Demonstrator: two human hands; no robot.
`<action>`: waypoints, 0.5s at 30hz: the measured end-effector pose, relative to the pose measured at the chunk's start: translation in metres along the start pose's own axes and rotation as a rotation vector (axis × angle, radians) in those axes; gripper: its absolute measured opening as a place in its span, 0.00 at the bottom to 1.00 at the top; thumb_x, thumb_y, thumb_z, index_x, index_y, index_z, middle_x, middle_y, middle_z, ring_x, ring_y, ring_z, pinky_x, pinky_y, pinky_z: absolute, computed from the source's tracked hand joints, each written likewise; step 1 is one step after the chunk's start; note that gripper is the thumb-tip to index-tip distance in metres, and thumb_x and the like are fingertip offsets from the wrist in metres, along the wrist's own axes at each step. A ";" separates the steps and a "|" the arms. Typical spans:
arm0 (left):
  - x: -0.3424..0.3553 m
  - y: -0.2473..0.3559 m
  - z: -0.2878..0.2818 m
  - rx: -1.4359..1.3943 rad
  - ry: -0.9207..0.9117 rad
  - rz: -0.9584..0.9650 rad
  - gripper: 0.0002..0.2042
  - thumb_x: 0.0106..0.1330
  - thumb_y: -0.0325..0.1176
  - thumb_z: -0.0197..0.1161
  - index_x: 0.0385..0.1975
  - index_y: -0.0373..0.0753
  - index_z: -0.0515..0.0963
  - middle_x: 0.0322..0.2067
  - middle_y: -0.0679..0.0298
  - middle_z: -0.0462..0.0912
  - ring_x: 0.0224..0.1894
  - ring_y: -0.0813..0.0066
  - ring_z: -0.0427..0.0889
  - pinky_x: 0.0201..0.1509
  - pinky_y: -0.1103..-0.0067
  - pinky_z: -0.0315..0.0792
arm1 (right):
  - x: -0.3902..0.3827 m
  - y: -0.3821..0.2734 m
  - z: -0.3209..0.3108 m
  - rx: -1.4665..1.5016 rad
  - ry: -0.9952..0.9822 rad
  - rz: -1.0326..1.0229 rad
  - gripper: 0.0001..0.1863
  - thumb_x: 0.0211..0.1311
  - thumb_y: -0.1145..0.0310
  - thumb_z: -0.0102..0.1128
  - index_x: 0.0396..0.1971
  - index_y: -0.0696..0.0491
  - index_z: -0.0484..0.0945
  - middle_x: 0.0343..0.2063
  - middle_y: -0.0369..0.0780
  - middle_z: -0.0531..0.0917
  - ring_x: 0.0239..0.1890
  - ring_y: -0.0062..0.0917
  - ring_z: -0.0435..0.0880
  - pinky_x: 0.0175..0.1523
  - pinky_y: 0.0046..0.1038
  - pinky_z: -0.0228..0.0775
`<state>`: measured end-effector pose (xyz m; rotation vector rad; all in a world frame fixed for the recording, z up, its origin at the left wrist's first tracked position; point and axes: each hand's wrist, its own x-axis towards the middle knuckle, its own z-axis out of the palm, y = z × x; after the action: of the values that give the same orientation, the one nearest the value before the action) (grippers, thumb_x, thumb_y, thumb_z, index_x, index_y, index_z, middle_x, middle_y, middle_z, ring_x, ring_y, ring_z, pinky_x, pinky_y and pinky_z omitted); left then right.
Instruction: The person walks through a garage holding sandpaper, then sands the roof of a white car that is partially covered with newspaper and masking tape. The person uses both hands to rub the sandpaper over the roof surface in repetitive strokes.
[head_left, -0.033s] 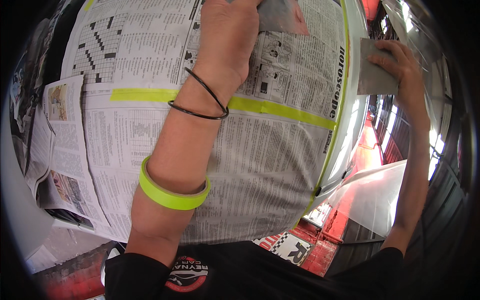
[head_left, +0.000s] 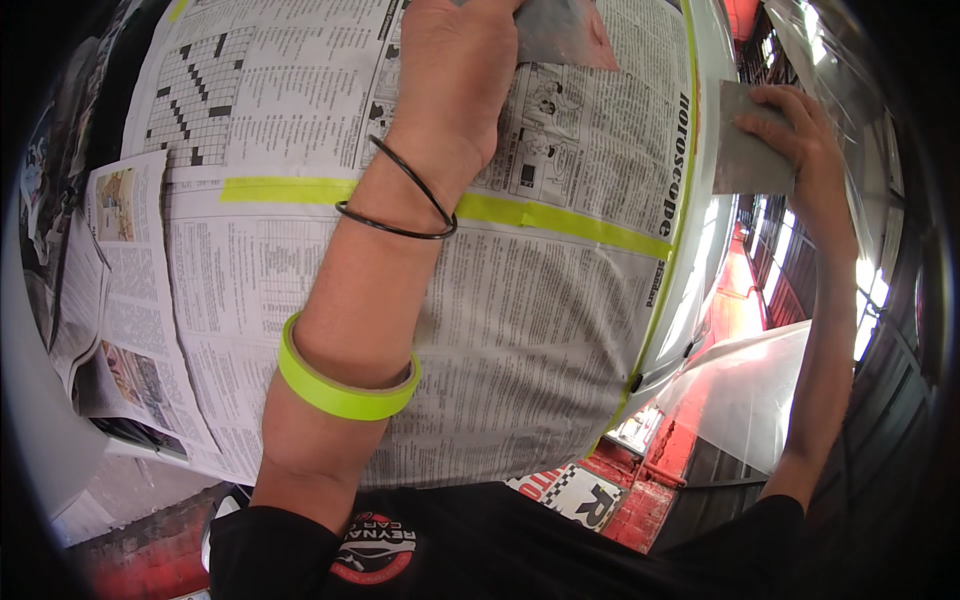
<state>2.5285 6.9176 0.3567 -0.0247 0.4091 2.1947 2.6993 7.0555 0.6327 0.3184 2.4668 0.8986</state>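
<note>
My left hand reaches over the newspaper covering at the top, beside a glossy grey piece; its fingertips are hidden past the frame edge. A loop of black cord circles that wrist, and a roll of yellow-green tape rings the forearm. At the right, my right hand has bent fingers on a grey square sheet, held at the white panel's edge. Yellow-green tape strips cross the newspaper and run along that edge.
Loose newspaper pieces overlap at the left beside a pale panel. Clear plastic sheeting hangs at the right. Beyond lie red structures, dark corrugated metal and a checkered-border sign. My black shirt fills the lower edge.
My right hand and the grey square have shifted very slightly downward along the panel edge. My left hand looks still.
</note>
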 end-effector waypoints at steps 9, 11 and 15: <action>-0.004 0.010 0.006 -0.064 0.013 -0.161 0.17 0.72 0.28 0.59 0.59 0.32 0.75 0.48 0.59 0.85 0.47 0.71 0.86 0.48 0.78 0.82 | -0.045 -0.036 -0.005 0.091 0.012 0.025 0.20 0.48 0.74 0.66 0.44 0.45 0.90 0.55 0.37 0.83 0.62 0.38 0.78 0.66 0.37 0.73; -0.005 0.010 0.009 -0.059 0.022 -0.160 0.17 0.73 0.28 0.59 0.59 0.31 0.74 0.48 0.58 0.85 0.47 0.70 0.86 0.49 0.78 0.82 | -0.056 -0.042 -0.006 0.119 0.024 0.026 0.20 0.48 0.74 0.65 0.44 0.45 0.91 0.54 0.37 0.83 0.61 0.38 0.78 0.65 0.37 0.74; -0.006 0.015 0.014 -0.046 0.064 -0.173 0.18 0.73 0.28 0.58 0.60 0.30 0.74 0.49 0.57 0.85 0.47 0.68 0.87 0.50 0.76 0.83 | -0.066 -0.052 0.001 0.118 0.069 0.011 0.19 0.48 0.73 0.64 0.43 0.45 0.91 0.53 0.36 0.84 0.60 0.37 0.79 0.63 0.37 0.75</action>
<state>2.5219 6.9087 0.3755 -0.1509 0.3779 2.0359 2.7532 6.9925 0.6225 0.3468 2.5904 0.7822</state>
